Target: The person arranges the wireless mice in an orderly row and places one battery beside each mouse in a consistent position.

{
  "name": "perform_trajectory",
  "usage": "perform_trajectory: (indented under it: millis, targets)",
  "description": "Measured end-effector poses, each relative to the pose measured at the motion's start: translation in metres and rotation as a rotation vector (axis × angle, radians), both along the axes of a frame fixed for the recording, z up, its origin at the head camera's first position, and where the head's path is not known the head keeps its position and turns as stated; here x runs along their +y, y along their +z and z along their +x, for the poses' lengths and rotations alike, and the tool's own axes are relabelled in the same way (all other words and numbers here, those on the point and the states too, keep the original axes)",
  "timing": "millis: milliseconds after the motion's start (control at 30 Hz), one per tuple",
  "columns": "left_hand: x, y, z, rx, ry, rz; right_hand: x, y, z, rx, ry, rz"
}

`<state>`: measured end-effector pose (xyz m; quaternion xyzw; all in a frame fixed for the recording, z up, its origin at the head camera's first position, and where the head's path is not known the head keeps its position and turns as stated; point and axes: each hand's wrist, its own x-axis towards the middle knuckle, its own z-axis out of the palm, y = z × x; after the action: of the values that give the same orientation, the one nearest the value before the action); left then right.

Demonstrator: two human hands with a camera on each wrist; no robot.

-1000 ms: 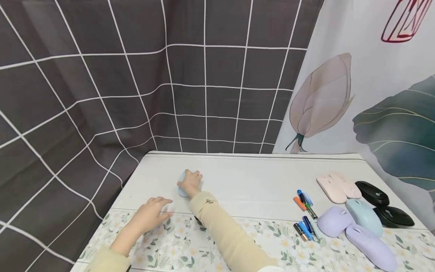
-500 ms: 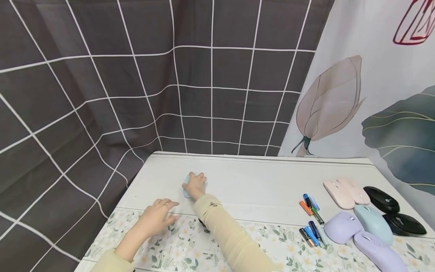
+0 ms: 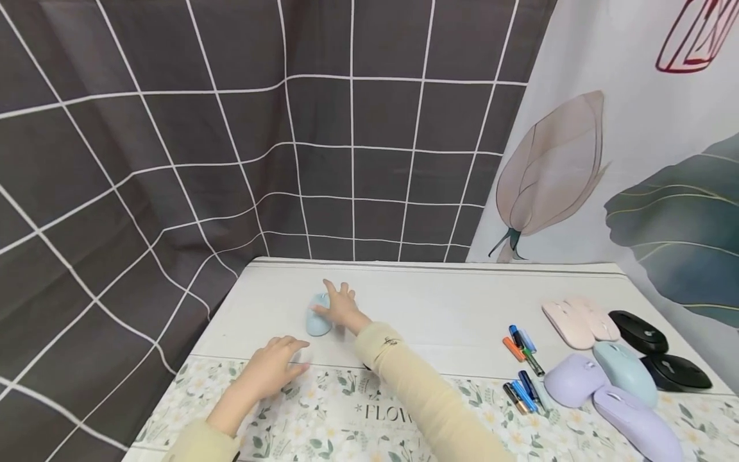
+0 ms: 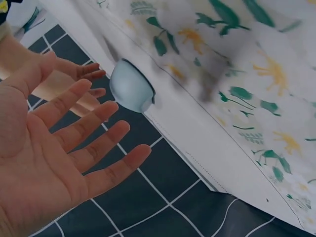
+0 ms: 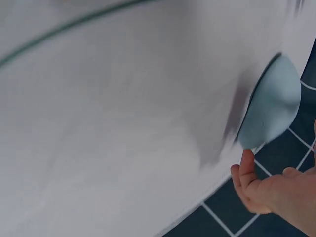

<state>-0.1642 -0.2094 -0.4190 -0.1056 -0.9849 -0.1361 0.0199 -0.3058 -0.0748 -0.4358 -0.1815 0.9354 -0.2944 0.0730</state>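
A light blue computer mouse (image 3: 319, 324) lies on the white part of the table, toward the back left. My right hand (image 3: 343, 309) is just right of it, fingers spread and thumb reaching over its near side; whether the thumb touches the mouse I cannot tell. The right wrist view shows the mouse (image 5: 274, 103) with fingertips close by its end. My left hand (image 3: 272, 367) hovers in front and to the left, fingers extended and holding nothing. In the left wrist view its palm (image 4: 49, 148) faces the camera, with the mouse (image 4: 131, 86) beyond the fingertips.
On the right are pink mice (image 3: 568, 324), black mice (image 3: 637, 332), another light blue mouse (image 3: 626, 372) and lilac mice (image 3: 577, 380). Left of them lie several pens and markers (image 3: 522, 350) in two groups. A dark checked curtain (image 3: 381, 173) hangs behind the table (image 3: 439, 295).
My right hand has let go of the light blue mouse and shifted right, its fingers spreading and uncovering more of the mouse. My left hand has moved slightly to the right.
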Motion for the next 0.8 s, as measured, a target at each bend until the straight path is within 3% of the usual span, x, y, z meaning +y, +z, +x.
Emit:
perform_trajectory:
  millis: [233,467,633,800]
  targets:
    - [0.0,0.004,-0.007,0.03,0.008,0.005,0.028,0.012,0.003,0.046,0.124,0.025]
    - [0.013,0.0,-0.019,0.123,-0.016,0.075,0.055,0.01,0.012,0.117,0.113,0.073]
    - [0.024,-0.006,-0.034,0.177,-0.008,0.098,0.073,0.014,0.019,0.164,0.094,0.047]
    - [0.028,-0.009,-0.053,0.314,0.017,0.143,0.088,0.022,0.025,0.198,0.091,-0.016]
